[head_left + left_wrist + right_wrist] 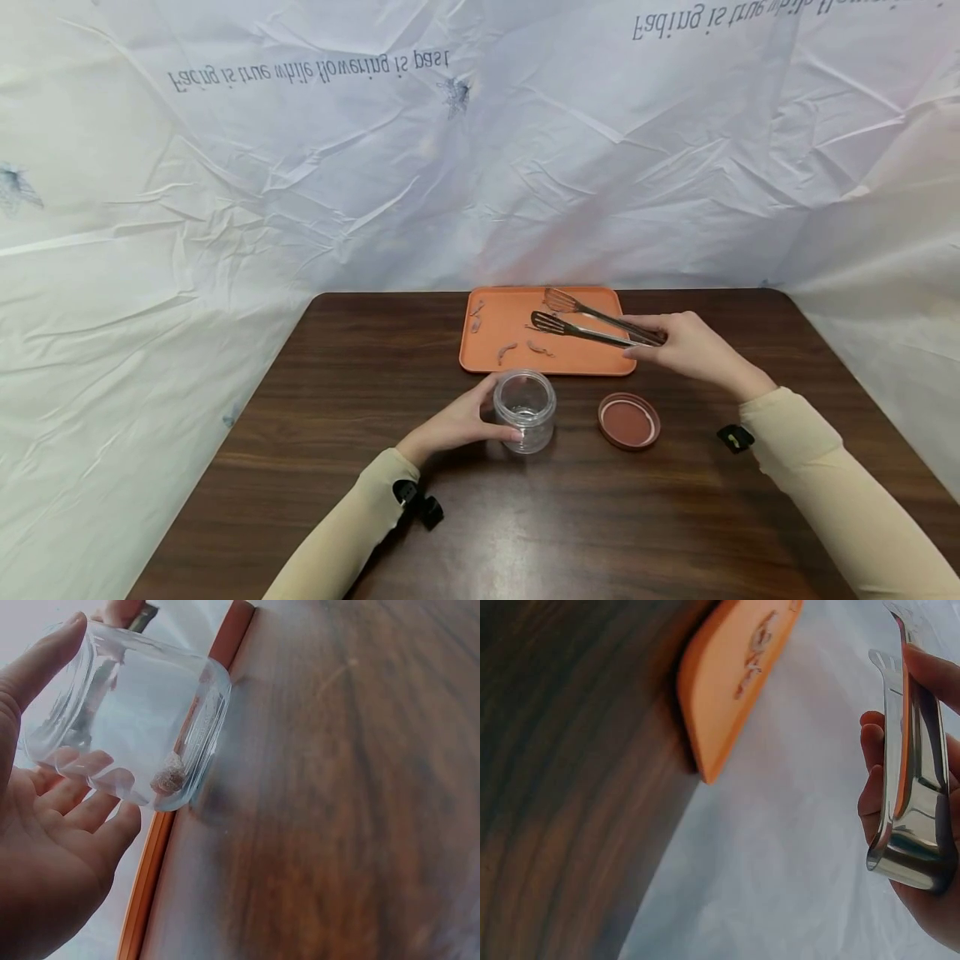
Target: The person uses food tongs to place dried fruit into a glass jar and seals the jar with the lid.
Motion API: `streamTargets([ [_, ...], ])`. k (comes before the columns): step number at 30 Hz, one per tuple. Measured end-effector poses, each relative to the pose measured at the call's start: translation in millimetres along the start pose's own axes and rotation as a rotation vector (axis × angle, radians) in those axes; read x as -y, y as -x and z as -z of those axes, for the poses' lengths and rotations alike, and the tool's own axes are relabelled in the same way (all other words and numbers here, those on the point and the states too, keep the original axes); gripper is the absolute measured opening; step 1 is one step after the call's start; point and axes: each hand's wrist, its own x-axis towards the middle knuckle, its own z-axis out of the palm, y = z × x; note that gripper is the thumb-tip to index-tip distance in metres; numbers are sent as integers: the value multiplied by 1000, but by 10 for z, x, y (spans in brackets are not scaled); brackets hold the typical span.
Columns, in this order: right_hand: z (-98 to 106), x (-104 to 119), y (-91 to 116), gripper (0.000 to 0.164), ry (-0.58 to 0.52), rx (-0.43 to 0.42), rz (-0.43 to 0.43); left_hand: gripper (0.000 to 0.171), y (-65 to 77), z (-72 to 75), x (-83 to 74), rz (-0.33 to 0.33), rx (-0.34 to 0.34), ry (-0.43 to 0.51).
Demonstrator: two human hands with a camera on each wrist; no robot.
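Observation:
My left hand [459, 422] grips a clear jar [528, 433], thumb on the near side and fingers around the far side. The jar stands upright on the table with its mouth uncovered. Through its wall in the left wrist view, a small brownish lump [169, 777] shows at the bottom. My right hand [696, 348] holds metal tongs [911, 851] near their bent end, the two arms spread apart. Their slotted heads point left over the orange tray [577, 360]. Small curled greyish-brown pieces [507, 352] lie scattered on the tray, several in all.
A reddish-brown round lid [629, 421] lies on the dark wooden table [360, 375], right of the jar. White sheeting [337, 167] with printed words hangs behind the table and along both sides. The tray sits near the table's far edge.

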Motion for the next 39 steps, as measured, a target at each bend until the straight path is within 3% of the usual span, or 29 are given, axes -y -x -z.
streamTargets([
  [16,-294,-142,-62,60,-63,62,-16,87,23,-1,5,14,2,7],
  [28,-357,-226,-81,59,-67,133,-35,86,18,-8,21,9,4,17],
  [39,-359,-256,-105,50,-42,130,22,86,6,-12,29,-2,-2,7],
])
